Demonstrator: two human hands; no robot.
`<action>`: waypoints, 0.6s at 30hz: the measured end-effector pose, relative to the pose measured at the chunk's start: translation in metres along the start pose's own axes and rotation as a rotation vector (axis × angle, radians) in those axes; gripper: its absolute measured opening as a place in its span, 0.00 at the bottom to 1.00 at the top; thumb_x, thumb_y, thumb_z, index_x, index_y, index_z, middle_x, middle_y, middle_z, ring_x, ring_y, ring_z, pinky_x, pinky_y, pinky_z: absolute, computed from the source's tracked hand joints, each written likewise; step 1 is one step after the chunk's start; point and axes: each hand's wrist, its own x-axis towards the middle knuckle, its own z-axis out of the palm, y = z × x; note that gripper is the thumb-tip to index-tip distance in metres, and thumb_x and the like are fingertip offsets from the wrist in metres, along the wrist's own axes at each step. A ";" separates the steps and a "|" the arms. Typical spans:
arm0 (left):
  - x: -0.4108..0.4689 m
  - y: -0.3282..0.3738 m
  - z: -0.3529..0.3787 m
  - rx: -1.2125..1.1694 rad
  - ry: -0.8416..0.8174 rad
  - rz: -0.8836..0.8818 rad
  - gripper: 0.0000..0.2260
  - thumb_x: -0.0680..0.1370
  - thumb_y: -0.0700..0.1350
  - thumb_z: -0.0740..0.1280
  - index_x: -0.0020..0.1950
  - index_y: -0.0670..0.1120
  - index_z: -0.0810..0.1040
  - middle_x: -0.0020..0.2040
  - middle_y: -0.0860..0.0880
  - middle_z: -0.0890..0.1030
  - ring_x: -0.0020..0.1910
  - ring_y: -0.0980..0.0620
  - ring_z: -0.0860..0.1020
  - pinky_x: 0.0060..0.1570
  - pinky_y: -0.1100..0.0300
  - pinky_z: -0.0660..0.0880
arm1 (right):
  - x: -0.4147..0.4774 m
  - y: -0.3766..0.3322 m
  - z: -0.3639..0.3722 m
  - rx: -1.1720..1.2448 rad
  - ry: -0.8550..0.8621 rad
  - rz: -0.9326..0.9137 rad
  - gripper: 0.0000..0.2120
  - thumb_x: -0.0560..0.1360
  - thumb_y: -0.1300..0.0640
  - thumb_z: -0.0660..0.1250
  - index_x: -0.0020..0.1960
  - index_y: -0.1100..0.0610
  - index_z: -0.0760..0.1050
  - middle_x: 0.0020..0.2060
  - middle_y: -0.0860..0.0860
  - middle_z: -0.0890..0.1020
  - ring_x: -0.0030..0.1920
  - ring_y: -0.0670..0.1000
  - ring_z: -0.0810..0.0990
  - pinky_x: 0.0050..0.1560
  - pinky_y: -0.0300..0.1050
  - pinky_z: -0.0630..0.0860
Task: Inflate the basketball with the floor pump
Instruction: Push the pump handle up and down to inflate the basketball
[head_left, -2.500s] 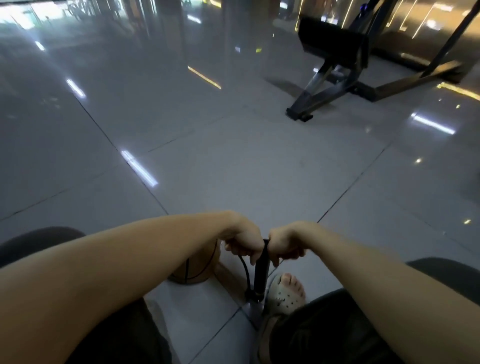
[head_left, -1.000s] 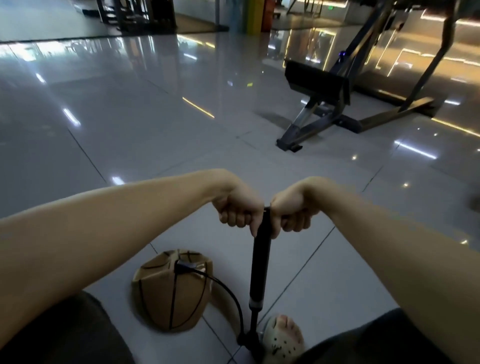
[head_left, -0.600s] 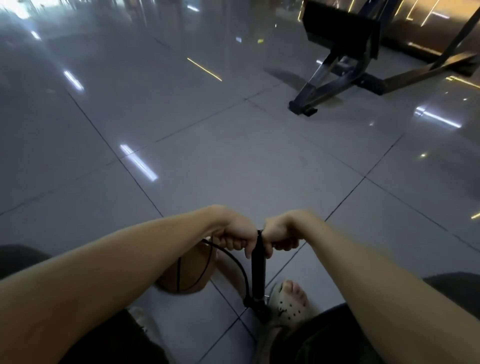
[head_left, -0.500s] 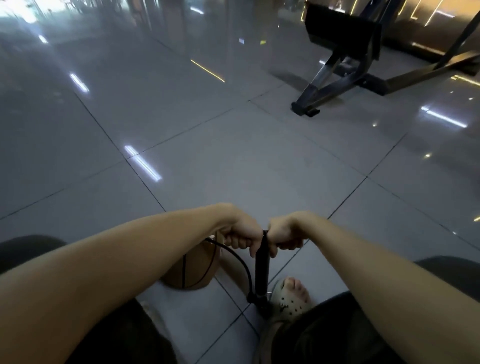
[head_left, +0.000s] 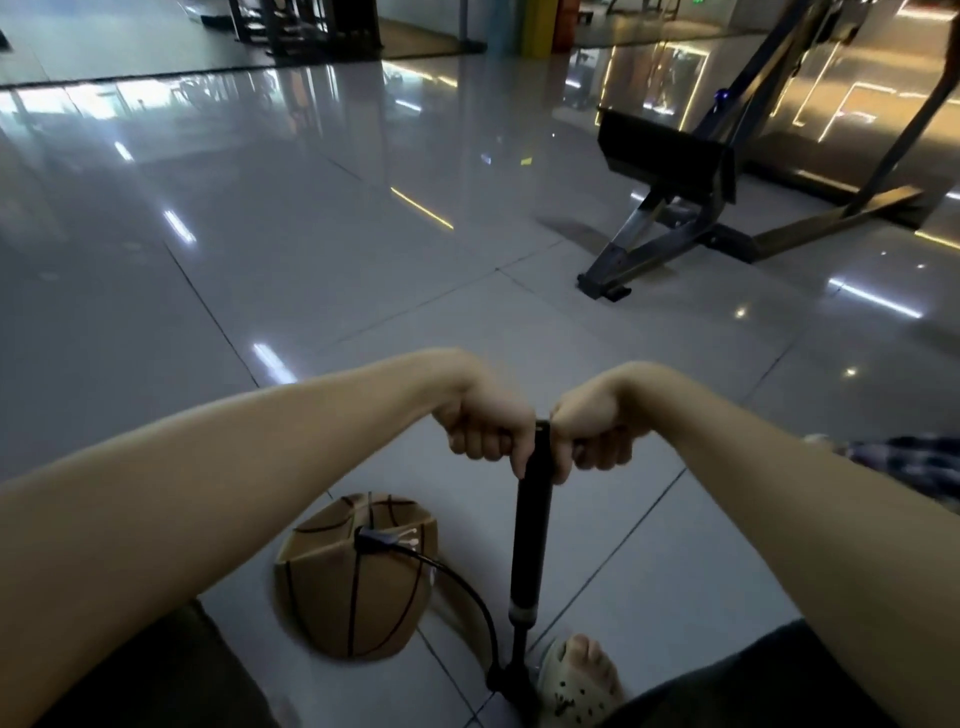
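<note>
Left hand (head_left: 485, 426): fingers (head_left: 478, 448) curled tight round the top of the pump (head_left: 530, 545).
Right hand (head_left: 592, 428): fingers (head_left: 597, 458) gripping the same top, opposite side.
Pump: upright on the floor (head_left: 311, 260).
Ball (head_left: 343, 597): part-collapsed, on the floor left of the pump, with the hose (head_left: 467, 584) plugged in.

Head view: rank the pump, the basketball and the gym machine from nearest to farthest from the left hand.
1. pump: gripped at its handle by the left hand.
2. basketball: on the floor, below and left.
3. gym machine: far ahead, to the right.
</note>
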 end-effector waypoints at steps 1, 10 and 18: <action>0.017 -0.005 0.009 0.008 -0.024 -0.016 0.21 0.77 0.39 0.66 0.29 0.52 0.62 0.25 0.53 0.58 0.25 0.54 0.53 0.27 0.60 0.50 | 0.016 0.006 0.011 0.000 -0.026 0.010 0.23 0.74 0.63 0.68 0.30 0.50 0.58 0.27 0.49 0.57 0.28 0.50 0.52 0.29 0.42 0.50; 0.101 -0.058 0.077 0.038 0.100 0.004 0.08 0.70 0.43 0.73 0.35 0.46 0.75 0.27 0.49 0.68 0.26 0.49 0.63 0.36 0.56 0.65 | 0.109 0.019 0.077 -0.058 -0.053 0.032 0.11 0.71 0.63 0.68 0.35 0.54 0.67 0.26 0.50 0.62 0.27 0.50 0.57 0.29 0.42 0.54; 0.057 -0.036 0.080 0.083 0.144 0.004 0.14 0.75 0.40 0.72 0.34 0.47 0.70 0.28 0.49 0.67 0.25 0.51 0.63 0.29 0.61 0.60 | 0.062 0.007 0.077 -0.120 0.009 0.061 0.07 0.74 0.63 0.69 0.39 0.57 0.73 0.25 0.50 0.63 0.25 0.50 0.59 0.29 0.41 0.55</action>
